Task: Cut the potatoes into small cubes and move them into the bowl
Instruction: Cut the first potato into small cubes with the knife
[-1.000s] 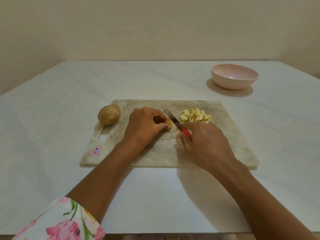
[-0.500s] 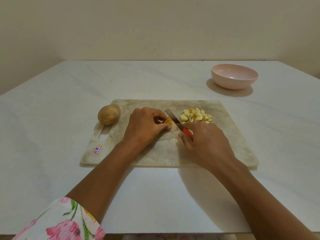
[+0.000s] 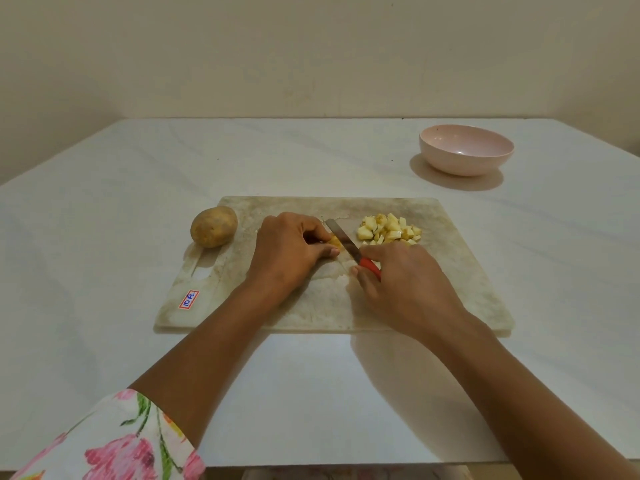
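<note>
Knife (image 3: 338, 233) barely moved, potato piece (image 3: 333, 241) mostly hidden under L hand (image 3: 291, 252)

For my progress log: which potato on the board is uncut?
The whole potato at the left edge of the board, skin intact. The left hand holds a cut piece beside the knife; the rest are cubes.

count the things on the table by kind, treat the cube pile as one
whole potato: 1
part-cut potato piece: 1
pile of cubes: 1
knife: 1
cutting board: 1
bowl: 1
total: 6
</note>
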